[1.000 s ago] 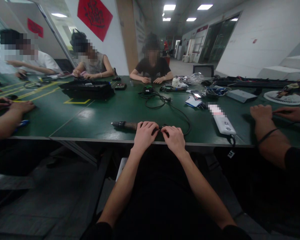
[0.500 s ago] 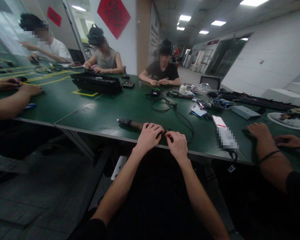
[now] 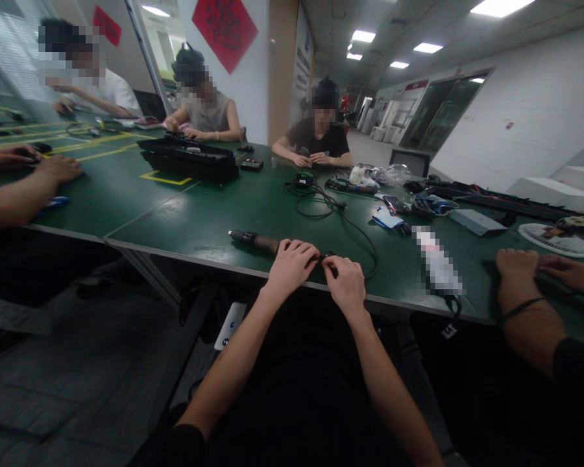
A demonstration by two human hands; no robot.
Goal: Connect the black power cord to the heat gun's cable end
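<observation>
Along the near table edge lies what looks like an electric screwdriver (image 3: 265, 242), with a dark collar, a metal tip pointing left and a brownish grip. My left hand (image 3: 294, 264) curls over its right-hand end, hiding that part. Close beside it, my right hand (image 3: 345, 277) pinches at the tool's tail, where a small dark piece, seemingly the cord's connector, shows between the hands. From there a black cord (image 3: 368, 241) loops out to the right and back toward a black power adapter (image 3: 302, 180). The fingertips partly cover the joint, so its fit cannot be made out.
A long black tray (image 3: 189, 159) stands at the back left of the green table (image 3: 175, 220). Bagged parts, a blue-and-white packet (image 3: 388, 218), a grey box (image 3: 479, 222) and a white disc (image 3: 555, 240) lie to the right. Co-workers' hands rest at both sides.
My hands and the screwdriver stay almost where they were. At the right, a co-worker's hands have drawn closer together.
</observation>
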